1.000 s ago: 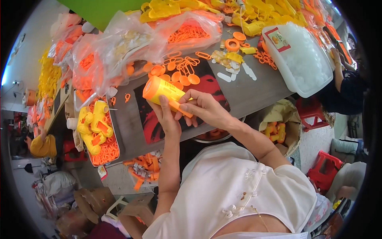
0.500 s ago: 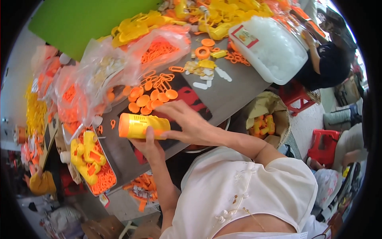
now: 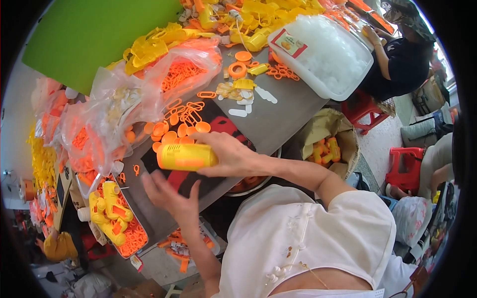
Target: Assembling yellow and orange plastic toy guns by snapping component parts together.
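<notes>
A yellow plastic cylinder (image 3: 185,157) with slots along its upper side and an orange patch lies level above the table. My right hand (image 3: 227,154) grips its right end, with the fingers over the top and the thumb beneath. Below and left of the cylinder, apart from it, my left hand (image 3: 171,197) is open with its fingers spread, slightly blurred. Just beyond the cylinder lie several orange spoon-shaped pieces (image 3: 202,127). A dark and red mat (image 3: 223,127) shows partly behind my right hand.
At left, a tray of orange links (image 3: 133,237) carries yellow toy-like bodies (image 3: 118,211). Plastic bags (image 3: 107,116) of orange parts line the far left side. A white tub (image 3: 325,57) stands at the far right, and a paper sack (image 3: 323,124) nearer. Another person (image 3: 405,57) sits at right.
My left hand has let go of the cylinder and moved down and left. My right hand now holds it alone. The cylinder's orange end no longer shows at left.
</notes>
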The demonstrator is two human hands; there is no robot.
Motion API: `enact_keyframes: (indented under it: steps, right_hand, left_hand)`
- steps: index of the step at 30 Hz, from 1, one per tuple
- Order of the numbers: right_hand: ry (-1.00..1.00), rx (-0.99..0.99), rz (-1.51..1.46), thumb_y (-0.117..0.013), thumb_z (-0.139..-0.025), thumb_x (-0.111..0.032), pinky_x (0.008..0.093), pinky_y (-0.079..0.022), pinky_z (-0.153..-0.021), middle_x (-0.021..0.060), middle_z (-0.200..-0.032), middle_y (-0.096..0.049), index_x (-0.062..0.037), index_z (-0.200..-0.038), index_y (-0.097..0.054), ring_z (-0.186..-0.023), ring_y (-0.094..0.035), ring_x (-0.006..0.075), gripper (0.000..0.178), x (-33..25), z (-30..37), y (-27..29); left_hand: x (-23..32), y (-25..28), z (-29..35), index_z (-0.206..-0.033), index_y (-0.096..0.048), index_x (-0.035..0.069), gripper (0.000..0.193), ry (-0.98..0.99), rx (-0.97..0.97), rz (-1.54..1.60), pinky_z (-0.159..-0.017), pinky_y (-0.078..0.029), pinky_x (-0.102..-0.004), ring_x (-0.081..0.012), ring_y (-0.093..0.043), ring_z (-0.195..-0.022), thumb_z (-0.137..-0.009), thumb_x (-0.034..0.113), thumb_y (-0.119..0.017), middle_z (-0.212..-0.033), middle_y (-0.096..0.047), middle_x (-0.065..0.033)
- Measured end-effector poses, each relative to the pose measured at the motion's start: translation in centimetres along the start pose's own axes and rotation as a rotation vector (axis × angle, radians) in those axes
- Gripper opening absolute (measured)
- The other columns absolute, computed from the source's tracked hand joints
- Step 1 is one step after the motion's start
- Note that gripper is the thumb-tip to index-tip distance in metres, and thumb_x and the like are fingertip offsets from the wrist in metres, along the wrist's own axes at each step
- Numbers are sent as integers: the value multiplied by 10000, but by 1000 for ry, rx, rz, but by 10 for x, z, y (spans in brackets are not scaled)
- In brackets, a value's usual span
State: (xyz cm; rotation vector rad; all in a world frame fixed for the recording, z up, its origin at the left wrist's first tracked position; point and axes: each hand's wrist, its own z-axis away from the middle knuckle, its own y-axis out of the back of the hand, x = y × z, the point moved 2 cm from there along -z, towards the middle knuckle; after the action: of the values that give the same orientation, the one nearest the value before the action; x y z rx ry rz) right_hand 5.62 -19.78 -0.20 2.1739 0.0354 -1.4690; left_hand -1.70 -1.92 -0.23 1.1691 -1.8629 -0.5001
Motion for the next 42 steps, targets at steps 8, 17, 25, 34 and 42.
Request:
enact_keyframes:
  steps: [8,17,25,34,42]
  right_hand:
    - [63,490,166,-610,-852,-115,411,-517,-693,189,-846,-657,-45,-997,-651,-791,-650,341,166,91,-71,104]
    - [86,257,1230,-629,-838,-207,454,-433,-834,99,-971,-660,-137,-1078,-613,-1000,-588,307,250,223,-109,185]
    - [-243,482,-2,-517,-977,-253,345,-424,-823,27,-925,-653,-41,-998,-609,-945,-577,173,232,120,-86,141]
    - [63,-186,43,-462,-999,-235,358,-410,-877,70,-1006,-606,-43,-1097,-590,-979,-561,234,250,36,-26,42]
    - [21,-70,315,-421,-989,-169,399,-372,-953,113,-1064,-587,-51,-1148,-557,-1065,-528,269,240,18,-14,33]
  left_hand:
    - [-5,-34,-2,-1247,-485,16,630,176,-211,538,-938,-469,-345,-244,-604,-1032,-707,32,-809,-1125,-601,-127]
    - [-5,-43,-10,-1297,-410,28,682,285,-264,737,-840,-520,-294,-162,-642,-924,-739,16,-803,-1059,-623,-91]
    - [0,-51,-13,-1192,-523,7,637,162,-228,548,-823,-523,-324,-206,-652,-911,-665,113,-864,-1046,-635,-114]
    - [21,-69,-14,-1212,-515,4,679,48,-239,548,-829,-534,-349,-257,-661,-965,-643,122,-865,-1055,-648,-161]
    - [22,-76,-14,-1301,-431,42,757,-116,-80,608,-821,-540,-370,-319,-643,-991,-670,92,-845,-1146,-602,-181]
